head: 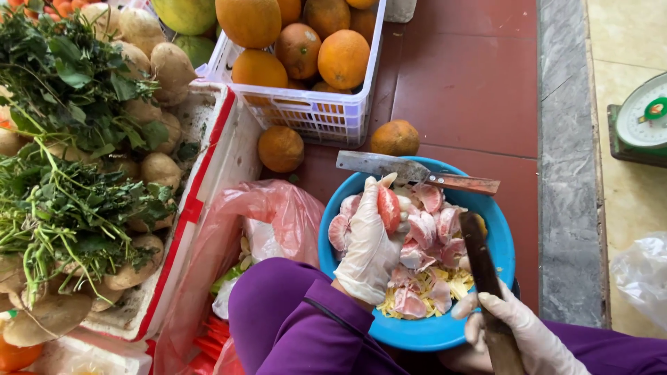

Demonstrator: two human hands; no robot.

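Note:
My left hand (370, 243), in a thin white glove, holds a pink pomelo segment (388, 208) over a blue bowl (417, 332). The bowl holds several peeled pink segments (427, 229) and pale pith scraps (455, 283). My right hand (517, 326), also gloved, grips the handle of a dark-bladed knife (479, 260) whose blade points up over the bowl's right side. A cleaver (410, 172) with a brown handle lies across the bowl's far rim. Purple sleeves cover both arms.
A white plastic crate (313, 114) of oranges stands behind the bowl, with two loose oranges (281, 148) on the red tiles. Left is a foam box (208, 201) of potatoes and leafy greens. A pink plastic bag (267, 208) sits beside the bowl. A green scale (643, 121) stands at right.

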